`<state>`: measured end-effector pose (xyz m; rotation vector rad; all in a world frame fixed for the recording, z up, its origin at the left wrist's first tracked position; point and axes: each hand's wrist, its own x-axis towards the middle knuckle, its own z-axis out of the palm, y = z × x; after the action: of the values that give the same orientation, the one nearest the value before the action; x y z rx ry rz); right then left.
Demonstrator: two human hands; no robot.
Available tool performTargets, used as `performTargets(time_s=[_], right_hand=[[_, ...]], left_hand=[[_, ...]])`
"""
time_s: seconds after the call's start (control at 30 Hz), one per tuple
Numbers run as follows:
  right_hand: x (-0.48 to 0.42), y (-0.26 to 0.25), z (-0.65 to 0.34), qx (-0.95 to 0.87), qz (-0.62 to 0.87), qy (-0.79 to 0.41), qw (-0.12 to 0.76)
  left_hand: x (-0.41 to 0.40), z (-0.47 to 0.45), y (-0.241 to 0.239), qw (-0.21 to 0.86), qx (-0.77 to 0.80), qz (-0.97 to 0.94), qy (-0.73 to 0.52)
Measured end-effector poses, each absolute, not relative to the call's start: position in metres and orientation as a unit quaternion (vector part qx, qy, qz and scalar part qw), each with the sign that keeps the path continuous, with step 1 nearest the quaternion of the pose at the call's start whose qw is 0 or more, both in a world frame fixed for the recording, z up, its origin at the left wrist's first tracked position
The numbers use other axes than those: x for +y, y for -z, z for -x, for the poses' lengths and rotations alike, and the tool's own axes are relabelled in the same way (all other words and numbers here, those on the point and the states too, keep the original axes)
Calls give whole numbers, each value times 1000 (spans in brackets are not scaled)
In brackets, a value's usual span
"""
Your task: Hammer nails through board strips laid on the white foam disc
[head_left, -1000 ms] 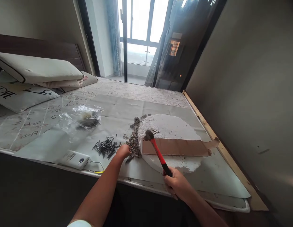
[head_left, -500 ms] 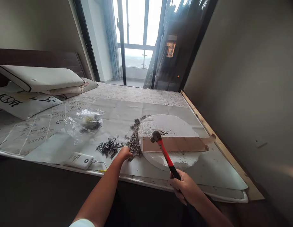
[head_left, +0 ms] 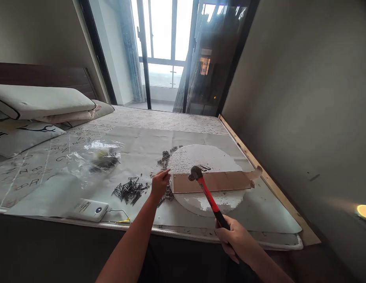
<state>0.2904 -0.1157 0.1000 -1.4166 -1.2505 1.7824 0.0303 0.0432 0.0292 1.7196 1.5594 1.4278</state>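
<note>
My right hand (head_left: 234,236) grips the black end of a claw hammer (head_left: 209,196) with a red and black handle. The hammer's head hangs over a brown flat board (head_left: 227,181), which lies across a round white foam-like slab (head_left: 208,157). By the board's left end, my left hand (head_left: 159,183) is closed in a pinch; whatever lies between its fingertips is too small to make out. Grey gravel-like bits (head_left: 164,158) run along the slab's left edge, partly hidden behind that hand. A pile of dark nails (head_left: 130,190) rests to its left.
A clear plastic bag (head_left: 96,159) with dark contents lies farther left on the grey sheet (head_left: 141,137). Near the front edge is a white power bank (head_left: 90,209) with a cable. Pillows (head_left: 44,102) are stacked at the left; a wooden strip (head_left: 244,147) borders the wall.
My left hand has lifted away from the gravel's near end, up toward the board's left end. The view has turned slightly right. My right hand still holds the hammer over the board.
</note>
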Motion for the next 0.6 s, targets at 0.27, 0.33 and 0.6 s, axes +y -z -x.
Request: performTargets(time_s=[0.27,0.33,0.6], right_hand=[[-112,-99,-293,-466,537,-659,248],[-110,-97,-294,-460,537,-662,249],[-105,-92,-297,-454,549,-656,249]], left_hand=[[66,-48,-25,154,537,-668,-492],[70,-49,-23,158,539,-663,-495],[74,-48,-17,223,547,-654,-472]])
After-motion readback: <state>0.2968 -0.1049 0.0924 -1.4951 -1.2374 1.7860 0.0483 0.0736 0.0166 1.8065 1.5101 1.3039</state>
